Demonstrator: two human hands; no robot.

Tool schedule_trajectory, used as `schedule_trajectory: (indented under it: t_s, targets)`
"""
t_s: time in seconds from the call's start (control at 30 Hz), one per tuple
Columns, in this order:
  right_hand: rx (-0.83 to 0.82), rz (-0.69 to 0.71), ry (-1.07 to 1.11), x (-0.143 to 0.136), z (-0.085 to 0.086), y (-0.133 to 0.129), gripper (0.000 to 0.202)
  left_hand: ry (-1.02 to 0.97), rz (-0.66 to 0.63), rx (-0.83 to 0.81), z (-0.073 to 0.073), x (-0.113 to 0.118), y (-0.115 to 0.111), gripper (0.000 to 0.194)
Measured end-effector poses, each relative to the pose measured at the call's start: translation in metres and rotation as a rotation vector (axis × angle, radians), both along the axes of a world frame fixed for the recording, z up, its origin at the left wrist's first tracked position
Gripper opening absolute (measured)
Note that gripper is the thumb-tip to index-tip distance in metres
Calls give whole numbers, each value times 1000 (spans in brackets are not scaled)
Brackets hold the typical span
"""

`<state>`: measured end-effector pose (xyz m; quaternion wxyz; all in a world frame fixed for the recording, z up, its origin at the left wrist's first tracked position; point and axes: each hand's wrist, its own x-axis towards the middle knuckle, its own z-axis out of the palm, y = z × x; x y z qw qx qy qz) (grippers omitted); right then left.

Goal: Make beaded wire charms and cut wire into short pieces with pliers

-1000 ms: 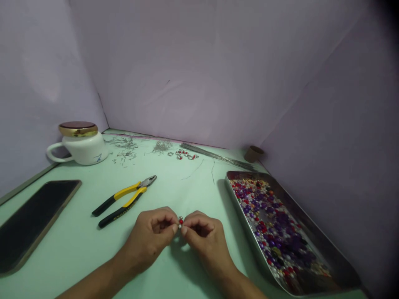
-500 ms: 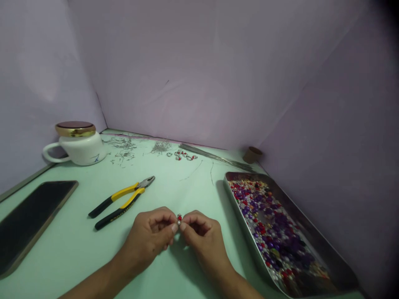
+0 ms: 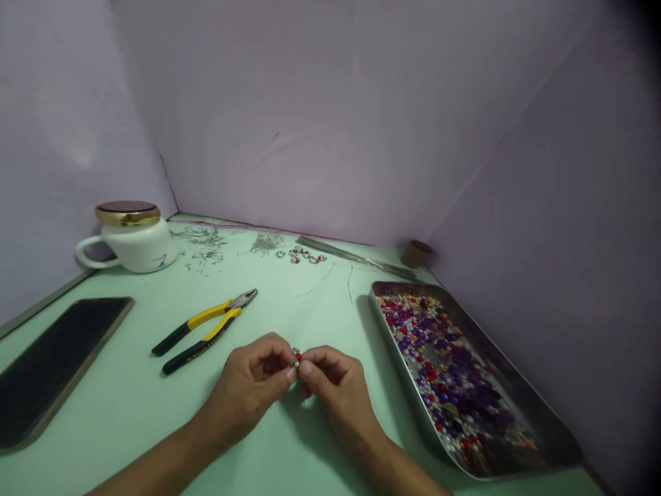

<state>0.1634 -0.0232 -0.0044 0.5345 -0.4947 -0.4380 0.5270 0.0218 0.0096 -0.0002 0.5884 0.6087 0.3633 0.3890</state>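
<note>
Red-and-silver bead cluster (image 3: 297, 357) sits over the pale green tabletop (image 3: 294, 317), pinched between thumb and fingers of both the left hand (image 3: 253, 382) and right hand (image 3: 334, 386). From my end, I judge this as fingertip shaping; next seems to need one steady pinch while the other adjusts.

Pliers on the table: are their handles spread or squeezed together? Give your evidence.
Spread: the handles of the pliers stand apart, with green tabletop showing between them. Whether the jaws are parted is too small to tell.
</note>
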Motion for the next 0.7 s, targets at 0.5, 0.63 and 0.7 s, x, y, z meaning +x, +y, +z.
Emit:
schedule_trajectory:
  t_s: [0.5,0.63,0.7]
  targets:
    - [121,-150,-176,-5,-3,0,8,135,3,-123,-2,-1,0,15]
    - [103,-149,-161,-5,-2,0,10,127,27,-154,-1,0,-1,14]
    - [108,-146,-167,-5,-1,1,8,134,26,-149,0,0,-2,14]
